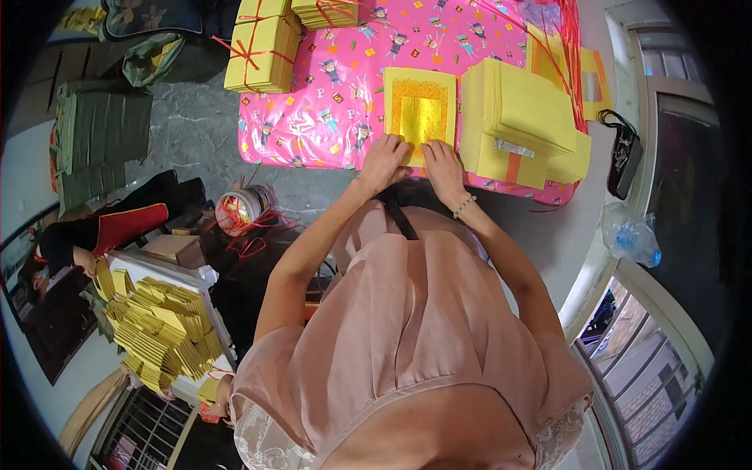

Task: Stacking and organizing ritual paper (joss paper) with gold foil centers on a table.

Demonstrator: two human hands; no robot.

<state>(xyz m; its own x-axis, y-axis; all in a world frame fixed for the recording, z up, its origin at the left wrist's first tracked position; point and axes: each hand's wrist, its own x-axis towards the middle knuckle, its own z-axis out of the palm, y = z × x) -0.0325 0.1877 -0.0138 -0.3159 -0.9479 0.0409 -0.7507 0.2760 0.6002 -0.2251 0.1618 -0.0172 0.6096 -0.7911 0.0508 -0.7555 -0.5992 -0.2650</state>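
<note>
A yellow sheet of joss paper with a shiny gold square lies on the pink patterned tablecloth in front of me, possibly with more sheets under it. My left hand grips its near left corner with bent fingers. At the near right corner, my right hand has its fingers curled on the same edge; a beaded bracelet is on that wrist. The undersides of both hands are hidden. Just right of the paper stands a tall pile of yellow paper, its top layers fanned unevenly, with an orange band low on its near side.
Yellow bundles tied with red string sit at the table's far left. Red strings hang at the far right. On the floor, a bucket holds red string. At left, a person in black and red is beside folded yellow papers.
</note>
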